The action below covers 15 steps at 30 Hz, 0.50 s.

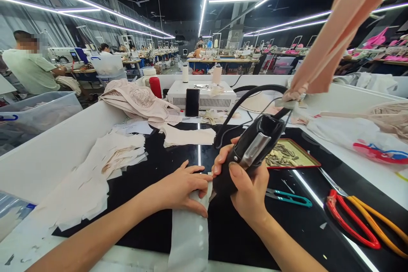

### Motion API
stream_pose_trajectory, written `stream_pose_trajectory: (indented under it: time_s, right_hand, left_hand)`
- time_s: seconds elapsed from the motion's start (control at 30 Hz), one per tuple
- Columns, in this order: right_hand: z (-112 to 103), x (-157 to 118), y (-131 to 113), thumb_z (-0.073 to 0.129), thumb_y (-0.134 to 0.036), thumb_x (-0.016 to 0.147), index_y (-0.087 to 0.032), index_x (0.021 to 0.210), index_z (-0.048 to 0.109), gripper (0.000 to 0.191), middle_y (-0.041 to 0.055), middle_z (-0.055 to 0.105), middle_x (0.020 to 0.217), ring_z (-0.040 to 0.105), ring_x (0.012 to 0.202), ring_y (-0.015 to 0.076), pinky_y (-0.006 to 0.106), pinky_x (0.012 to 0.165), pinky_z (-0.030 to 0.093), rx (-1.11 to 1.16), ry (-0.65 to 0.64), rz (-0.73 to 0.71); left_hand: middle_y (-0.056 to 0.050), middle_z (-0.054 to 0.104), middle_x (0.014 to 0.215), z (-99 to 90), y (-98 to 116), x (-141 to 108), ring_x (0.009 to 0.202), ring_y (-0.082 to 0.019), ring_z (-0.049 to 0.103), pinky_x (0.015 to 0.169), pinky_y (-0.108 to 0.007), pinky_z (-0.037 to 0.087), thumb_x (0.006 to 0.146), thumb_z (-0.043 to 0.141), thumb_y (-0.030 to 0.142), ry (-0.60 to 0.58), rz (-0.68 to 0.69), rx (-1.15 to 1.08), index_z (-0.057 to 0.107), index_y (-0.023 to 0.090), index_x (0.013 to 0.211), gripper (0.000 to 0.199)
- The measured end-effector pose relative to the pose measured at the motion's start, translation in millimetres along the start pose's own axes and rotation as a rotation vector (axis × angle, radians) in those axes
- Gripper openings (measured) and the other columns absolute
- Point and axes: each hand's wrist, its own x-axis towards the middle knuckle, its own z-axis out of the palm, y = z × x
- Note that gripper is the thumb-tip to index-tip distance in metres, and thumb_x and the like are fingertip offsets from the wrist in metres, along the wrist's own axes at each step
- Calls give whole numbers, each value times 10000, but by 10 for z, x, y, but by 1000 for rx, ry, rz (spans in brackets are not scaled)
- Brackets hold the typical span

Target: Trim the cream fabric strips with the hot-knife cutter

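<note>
A black handheld device (234, 165) with a metal lever and a thick cable is in my right hand (251, 187), its fingers wrapped round the body. My left hand (183, 185) lies with fingers spread on a whitish translucent strip (189, 238), its fingertips close to the device's lower end. The strip runs toward me over the black work surface (143, 221). Beyond my hands lies a cut cream fabric piece (189, 136). Stacked cream fabric pieces (86, 178) spread out at the left.
Teal thread snips (291, 197), red-and-orange-handled scissors (350, 216) and a tray of small pieces (295, 153) lie right. Behind stand a phone (192, 102) and a white box (210, 93). Peach fabric (338, 34) hangs upper right. A person (32, 66) sits at far left.
</note>
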Motion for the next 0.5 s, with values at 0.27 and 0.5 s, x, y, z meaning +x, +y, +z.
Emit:
stream_pose_trajectory:
  time_s: [0.27,0.5]
  right_hand:
    - [56,-97,-37,799,-407,909,-291,1095,572,316,-20,668,892,631,565,130,242,425,541,39,-16,39]
    - [54,-96,-25,785,-379,922,-280,1065,575,273,-24,656,885,640,573,125,226,428,514,29,-21,35]
  left_hand:
    - [-65,705,1329,23,-37,-9,1502,-410,432,1233,-787,148,813,897,461,7,12,-23,698,233,942,329]
    - [-80,629,1465,36,-63,0,1504,-395,438,1251,-757,153,808,899,467,32,28,2,693,238,943,336]
